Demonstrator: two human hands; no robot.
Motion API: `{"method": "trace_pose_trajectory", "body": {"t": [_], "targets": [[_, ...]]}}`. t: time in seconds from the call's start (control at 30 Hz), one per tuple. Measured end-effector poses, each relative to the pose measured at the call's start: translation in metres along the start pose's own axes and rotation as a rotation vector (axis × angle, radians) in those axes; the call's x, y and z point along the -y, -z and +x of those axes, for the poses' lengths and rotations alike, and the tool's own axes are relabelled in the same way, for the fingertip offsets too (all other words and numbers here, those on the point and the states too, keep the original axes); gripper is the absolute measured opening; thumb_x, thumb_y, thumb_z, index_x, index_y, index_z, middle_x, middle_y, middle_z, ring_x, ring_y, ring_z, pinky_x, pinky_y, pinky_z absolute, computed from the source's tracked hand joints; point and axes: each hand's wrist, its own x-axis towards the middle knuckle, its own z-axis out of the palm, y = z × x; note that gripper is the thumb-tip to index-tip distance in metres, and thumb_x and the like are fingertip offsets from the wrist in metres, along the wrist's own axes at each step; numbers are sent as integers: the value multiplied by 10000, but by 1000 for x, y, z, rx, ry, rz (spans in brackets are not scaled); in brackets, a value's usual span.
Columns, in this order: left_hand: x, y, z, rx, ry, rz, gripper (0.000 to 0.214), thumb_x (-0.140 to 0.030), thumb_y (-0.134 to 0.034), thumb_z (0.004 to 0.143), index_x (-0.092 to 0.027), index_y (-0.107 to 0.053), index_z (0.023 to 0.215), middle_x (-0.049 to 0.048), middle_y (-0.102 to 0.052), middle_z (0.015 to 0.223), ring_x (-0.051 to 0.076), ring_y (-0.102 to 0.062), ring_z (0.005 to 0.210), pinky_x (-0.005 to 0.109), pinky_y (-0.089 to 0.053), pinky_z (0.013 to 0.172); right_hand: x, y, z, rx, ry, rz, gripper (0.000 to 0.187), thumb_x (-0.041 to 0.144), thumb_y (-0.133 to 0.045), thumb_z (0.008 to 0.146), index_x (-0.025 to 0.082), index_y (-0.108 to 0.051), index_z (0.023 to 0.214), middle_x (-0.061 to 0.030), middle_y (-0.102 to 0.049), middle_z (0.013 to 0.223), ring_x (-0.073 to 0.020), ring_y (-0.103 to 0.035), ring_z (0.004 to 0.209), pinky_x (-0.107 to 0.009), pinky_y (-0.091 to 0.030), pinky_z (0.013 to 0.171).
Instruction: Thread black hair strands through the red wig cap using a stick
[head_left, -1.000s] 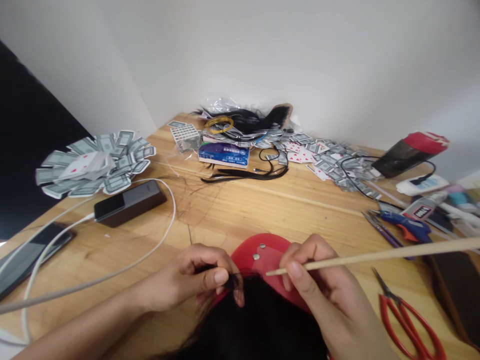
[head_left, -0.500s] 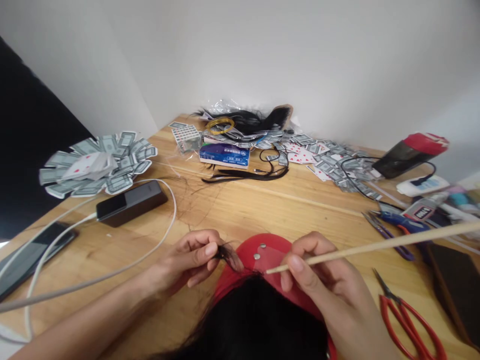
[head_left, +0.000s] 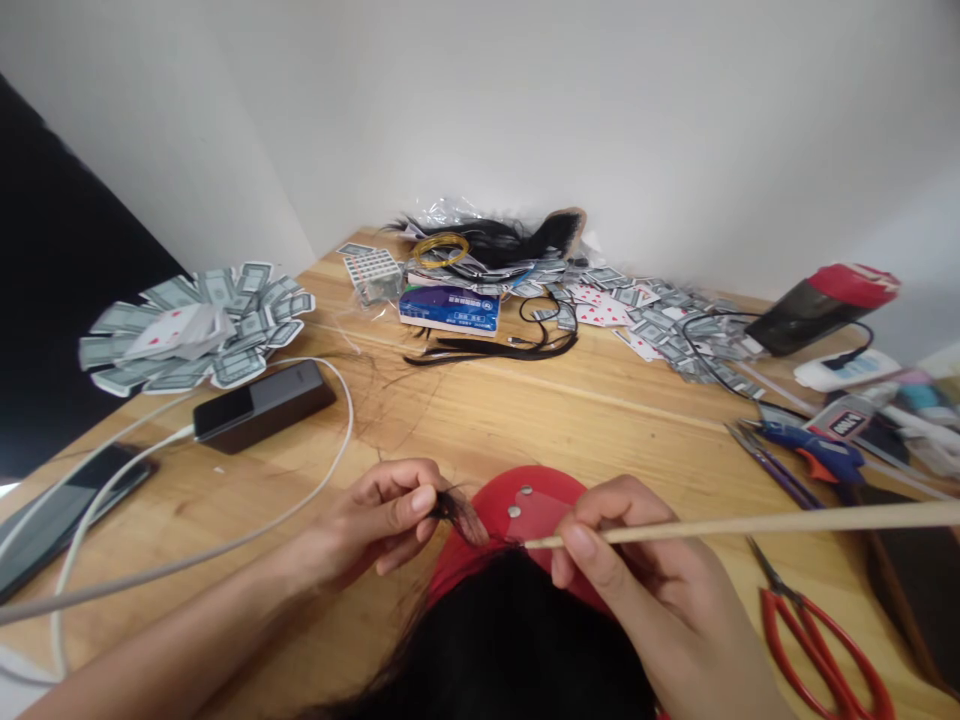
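Note:
A red piece (head_left: 536,497) with two metal studs lies on the wooden table (head_left: 540,410) near the front edge, partly covered by a mass of black hair (head_left: 517,640). My left hand (head_left: 375,520) pinches a small lock of that hair (head_left: 459,510) at the red piece's left edge. My right hand (head_left: 637,580) is closed around a long thin wooden stick (head_left: 750,522), whose tip rests by the hair on the red piece and whose shaft runs off to the right.
Red scissors (head_left: 814,640) lie at the right front. A blue glue gun (head_left: 814,455) and bottles sit further right. A power bank (head_left: 262,405) with white cable and a phone (head_left: 56,515) lie left. Playing cards (head_left: 191,325), a blue box (head_left: 448,308) and more hair fill the back.
My left hand pulled the lock of hair up and left, away from the hair mass. The stick in my right hand dropped to a flatter angle, its tip shifting slightly left.

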Motion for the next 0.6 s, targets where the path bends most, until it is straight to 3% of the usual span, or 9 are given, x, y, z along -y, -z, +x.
{"method": "trace_pose_trajectory", "body": {"t": [0.1,0.27,0.47,0.6], "targets": [[0,0,1,8,-8,19,373,-459,-694,849,-142,-544,724,11,-652,682,-9,-299,344,149,-137,345,1,1,1,13,-8,37,293,385,-598,932,221,-636,692,6,-634,625,-136,-607,568,-218,-478,553],[3,2,2,75,-56,72,341,-424,-609,922,-136,-554,747,61,-709,805,-5,-316,364,152,-188,365,4,-1,1,-27,-168,162,303,438,-638,899,224,-589,691,6,-638,598,-143,-607,575,-238,-516,598],[5,1,3,92,-67,132,349,-437,-591,930,-140,-552,751,63,-705,794,12,-318,381,164,-224,373,-2,0,4,8,-97,161,291,410,-606,931,232,-551,707,29,-632,539,-132,-610,517,-228,-498,541],[4,0,3,99,-49,164,349,-430,-586,933,-137,-558,746,74,-705,805,19,-337,394,171,-222,372,-2,-1,3,-40,-154,122,307,429,-617,918,235,-543,693,35,-628,535,-129,-610,515,-223,-489,527]]}}
